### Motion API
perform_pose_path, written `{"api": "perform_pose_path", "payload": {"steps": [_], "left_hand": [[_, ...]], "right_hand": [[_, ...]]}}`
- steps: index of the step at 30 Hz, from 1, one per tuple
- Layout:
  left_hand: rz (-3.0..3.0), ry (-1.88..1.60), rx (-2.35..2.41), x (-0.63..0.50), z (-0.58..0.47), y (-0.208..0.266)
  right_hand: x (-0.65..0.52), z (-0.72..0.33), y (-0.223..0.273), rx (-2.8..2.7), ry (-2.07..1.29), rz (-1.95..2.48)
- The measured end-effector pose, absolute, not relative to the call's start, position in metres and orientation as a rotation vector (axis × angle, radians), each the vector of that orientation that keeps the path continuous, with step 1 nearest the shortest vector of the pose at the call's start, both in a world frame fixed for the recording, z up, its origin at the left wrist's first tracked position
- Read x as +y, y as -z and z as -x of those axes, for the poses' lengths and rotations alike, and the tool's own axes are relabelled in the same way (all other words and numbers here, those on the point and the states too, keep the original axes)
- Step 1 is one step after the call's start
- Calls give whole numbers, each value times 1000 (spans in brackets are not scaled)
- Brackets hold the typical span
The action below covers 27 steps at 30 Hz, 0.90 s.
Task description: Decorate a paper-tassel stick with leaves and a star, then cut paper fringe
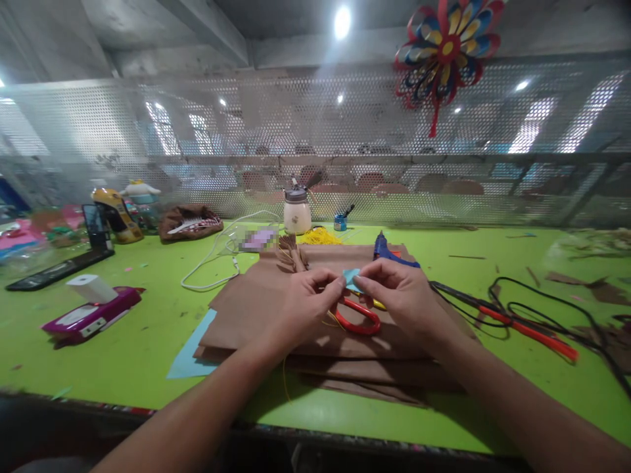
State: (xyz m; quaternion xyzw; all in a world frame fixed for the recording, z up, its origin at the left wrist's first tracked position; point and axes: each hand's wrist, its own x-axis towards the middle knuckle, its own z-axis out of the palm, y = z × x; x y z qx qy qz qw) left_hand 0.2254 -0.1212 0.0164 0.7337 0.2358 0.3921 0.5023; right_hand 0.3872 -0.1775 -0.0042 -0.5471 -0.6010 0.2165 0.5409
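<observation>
A small piece of light blue paper (351, 278) is pinched between my two hands above a stack of brown paper (256, 314). My left hand (315, 292) grips its left edge with thumb and fingertips. Thumb and fingers of my right hand (397, 286) close on its right side. Scissors with a red handle (362, 326) lie on the brown paper just below the hands, their blades hidden. Behind my left hand is a bundled twist of brown paper (294, 253) with a fringed end. A blue glue gun (380, 248) lies beyond my right hand.
Yellow strings (321, 236) lie behind the stack, near a white jar (297, 211). A purple power strip (93, 315) with a white plug sits at left. A red-handled tool (527, 332) with a black cord lies at right. A light blue sheet (192, 351) sticks out under the stack.
</observation>
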Motion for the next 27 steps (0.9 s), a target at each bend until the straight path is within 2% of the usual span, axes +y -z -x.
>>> {"api": "perform_pose_path", "payload": {"steps": [15,21,24,27], "left_hand": [[-1634,-822,564,-120,-229,-12],[-1525,-855,572,-112,-228,-6],[-1454,-889,571,-110,-228,-3],[-1405,-857,572,-110,-229,-2]], "right_hand": [[-184,-376,-12,-1384,-567,1317],[-185,-368,-18,-1181,-866,1216],[-193,-361,-34,-1282,-874,1379],[-201,-354,-52,-1363,-733,1592]]}}
